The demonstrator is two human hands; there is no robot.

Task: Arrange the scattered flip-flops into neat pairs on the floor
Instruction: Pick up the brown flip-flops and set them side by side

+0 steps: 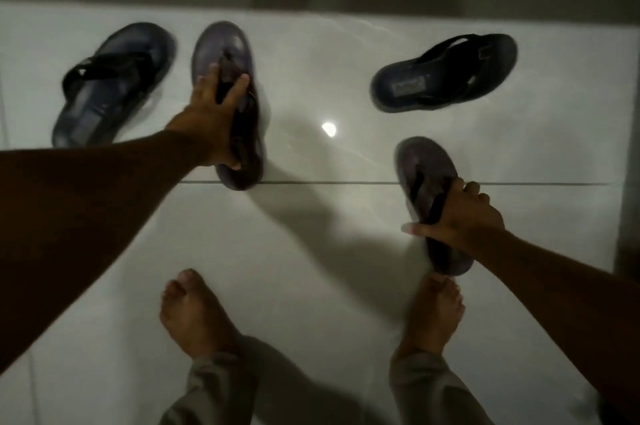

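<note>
The left hand (211, 113) has its grip closed on one brown flip-flop (228, 54). The right hand (460, 217) clasps another flip-flop (420, 161). Two dark sandals (114, 85) (446, 73) lie on the floor (311, 251).

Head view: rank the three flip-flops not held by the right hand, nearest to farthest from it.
From the right hand:
1. Buckled black flip-flop, upper right, lying sideways.
2. Flip-flop in the left hand, centre-left.
3. Black-strapped flip-flop, far left.

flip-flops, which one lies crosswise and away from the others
The black-strapped flip-flop at upper right: it lies sideways, untouched, while its match sits far left.
</note>
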